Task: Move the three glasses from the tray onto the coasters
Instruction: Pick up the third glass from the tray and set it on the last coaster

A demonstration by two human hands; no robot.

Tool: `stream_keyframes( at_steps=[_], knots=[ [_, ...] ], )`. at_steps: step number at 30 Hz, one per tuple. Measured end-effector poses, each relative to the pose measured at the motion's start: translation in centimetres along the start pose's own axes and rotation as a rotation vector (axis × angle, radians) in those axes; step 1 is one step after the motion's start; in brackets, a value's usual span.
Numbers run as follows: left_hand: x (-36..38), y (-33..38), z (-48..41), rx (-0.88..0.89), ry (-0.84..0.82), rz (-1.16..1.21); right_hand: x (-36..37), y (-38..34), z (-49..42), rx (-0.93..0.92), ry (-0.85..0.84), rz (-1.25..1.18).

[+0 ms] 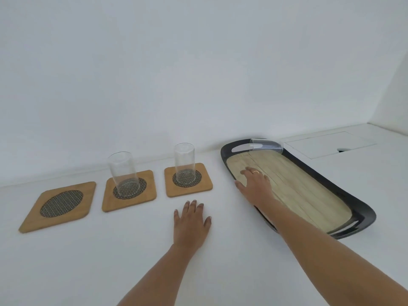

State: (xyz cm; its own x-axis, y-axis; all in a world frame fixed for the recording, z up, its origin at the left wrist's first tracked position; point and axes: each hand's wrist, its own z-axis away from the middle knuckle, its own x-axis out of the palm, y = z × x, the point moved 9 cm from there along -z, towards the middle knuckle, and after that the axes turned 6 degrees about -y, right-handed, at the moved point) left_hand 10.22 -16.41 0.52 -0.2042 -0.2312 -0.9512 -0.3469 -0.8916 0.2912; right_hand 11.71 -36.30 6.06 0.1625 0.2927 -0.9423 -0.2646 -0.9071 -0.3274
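Observation:
Three square wooden coasters with dark mesh centres lie in a row. The left coaster point(59, 206) is bare. A clear glass point(123, 173) stands on the middle coaster point(130, 191), and a second glass point(185, 164) stands on the right coaster point(188, 180). A third glass point(266, 145) lies on its side at the far end of the dark-rimmed wooden tray point(309, 195). My right hand point(255, 184) is open, palm down over the tray's near-left part, apart from that glass. My left hand point(191, 221) rests flat and open on the white table.
A white wall rises just behind the coasters and tray. A flat white hatch point(329, 144) with a small dark notch is set in the table at the back right. The tray's black rim and handle cut-outs stand slightly above the surface.

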Motion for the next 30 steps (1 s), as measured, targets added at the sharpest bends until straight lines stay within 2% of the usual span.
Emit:
stream_keyframes(
  at_steps=[3, 11, 20, 30],
  knots=[
    [0.1, 1.9, -1.8, 0.030, 0.014, -0.025, -1.2, 2.9, -2.1, 0.031, 0.015, 0.004],
    [1.1, 2.9, -4.0, 0.045, 0.079, -0.042, -2.4, 7.8, -8.8, 0.077, -0.080, 0.168],
    [1.3, 2.5, -4.5, 0.020, 0.113, -0.054, -2.5, 7.4, -14.2, 0.107, -0.126, 0.172],
    [1.7, 2.4, -4.6, 0.017, 0.082, -0.062, -2.3, 10.2, -15.4, 0.179, -0.190, 0.164]
  ],
)
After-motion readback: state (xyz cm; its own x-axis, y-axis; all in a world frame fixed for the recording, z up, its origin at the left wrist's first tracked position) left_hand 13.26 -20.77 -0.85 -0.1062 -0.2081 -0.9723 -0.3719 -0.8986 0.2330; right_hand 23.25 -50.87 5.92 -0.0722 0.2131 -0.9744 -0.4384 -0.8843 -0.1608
